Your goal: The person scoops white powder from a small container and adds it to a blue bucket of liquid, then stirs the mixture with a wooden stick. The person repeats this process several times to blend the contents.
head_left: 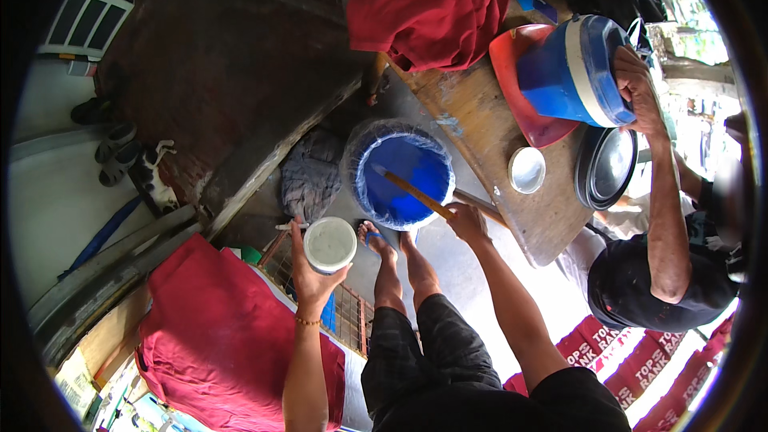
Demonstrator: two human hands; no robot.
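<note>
Two bare hands are working over a blue bucket (404, 174) that is sitting on the floor just ahead of the person's feet, between a wooden table (480, 136) and a dark wooden platform (208, 64).

From the head camera, the only view here: the left hand (308, 272) is lifting a small white tub (330, 245) up beside the bucket, its fingers and thumb wrapping around the tub's lower wall so that the open mouth is facing upward and the pale contents are staying level. The right hand (466, 220) is closing its fingers around the near end of a wooden stick (418, 194), which is slanting down into the blue liquid; gripping it at the top is keeping the hand clear of the paint. A clear plastic liner appears to be folding over the bucket's rim, though the fisheye bend is making that hard to confirm.

On the table another person's hand (636, 84) is steadying a large blue drum (572, 72) that is tipping on its side over a red basin (528, 104), with a small metal bowl (527, 170) and stacked metal pans (608, 166) lying close by. Red cloth (432, 4) is lying heaped at the table's far end, and more red fabric (216, 328) is covering a surface at the lower left.
</note>
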